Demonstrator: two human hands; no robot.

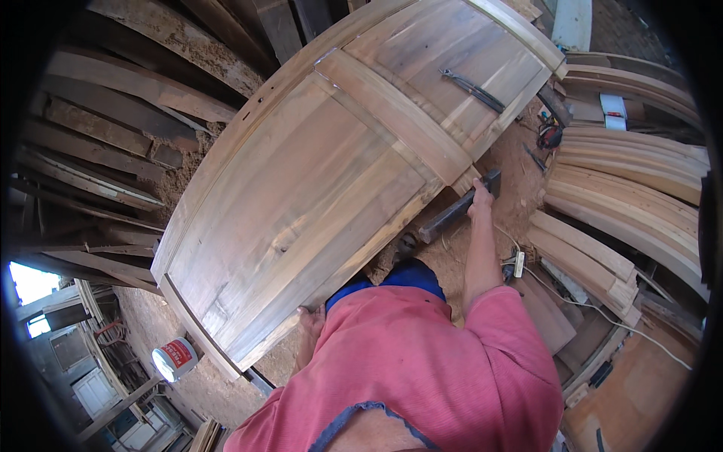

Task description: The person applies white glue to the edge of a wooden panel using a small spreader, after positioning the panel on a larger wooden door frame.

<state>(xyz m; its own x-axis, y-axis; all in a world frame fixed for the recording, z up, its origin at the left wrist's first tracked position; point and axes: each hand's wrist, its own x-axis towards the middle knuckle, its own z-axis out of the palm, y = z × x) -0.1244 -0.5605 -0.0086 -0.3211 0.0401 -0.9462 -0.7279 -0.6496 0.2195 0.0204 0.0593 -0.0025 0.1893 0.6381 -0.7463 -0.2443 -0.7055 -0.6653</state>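
A large panelled wooden door (286,203) with a curved far edge lies flat in front of me. My right hand (480,199) is closed around a long dark wooden block (450,213) beside the door's near edge, close to the end of its cross rail (399,117). Down at the near left, my left hand (310,321) touches the door's edge with its fingers partly spread. Long-handled pliers (473,90) rest on the smaller panel at the far right.
Stacked curved boards (625,173) line the right side. Rough planks (113,105) lie at the left. A white and red bucket (175,358) stands near the door's lower left corner. On the floor are a power tool (550,136) and a white socket block (519,264) with a cable.
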